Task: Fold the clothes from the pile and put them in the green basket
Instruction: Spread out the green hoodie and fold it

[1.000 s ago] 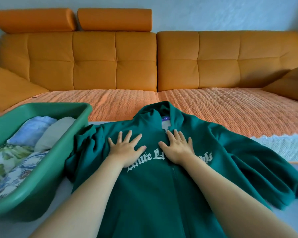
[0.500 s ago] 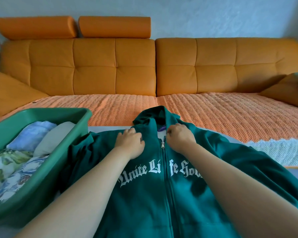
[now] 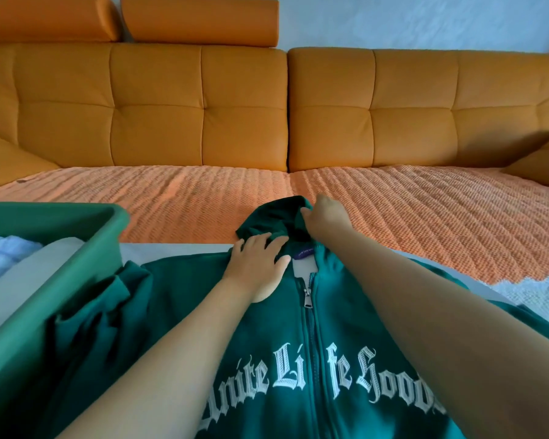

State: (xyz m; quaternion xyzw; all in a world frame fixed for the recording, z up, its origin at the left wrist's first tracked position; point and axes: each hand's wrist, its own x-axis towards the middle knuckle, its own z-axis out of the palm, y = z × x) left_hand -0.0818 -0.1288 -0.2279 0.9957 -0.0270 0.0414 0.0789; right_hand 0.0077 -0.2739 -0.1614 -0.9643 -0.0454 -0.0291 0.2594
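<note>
Head view: one orange sofa (image 3: 203, 106) across top. One green zip hoodie (image 3: 276, 331) flat on surface (image 3: 178, 251), centre-bottom; probably soft, floppy, fairly heavy, so take by hood (image 3: 273, 217) edge or shoulders. One green basket (image 3: 45, 213) left, two folded pieces (image 3: 45, 264) inside. Two hands: left hand (image 3: 257, 258) presses collar, fingers flat; right hand (image 3: 325, 217) pinches hood.

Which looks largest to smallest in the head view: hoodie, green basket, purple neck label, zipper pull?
hoodie
green basket, partly cut off by the frame
purple neck label and zipper pull look alike, so unranked
</note>
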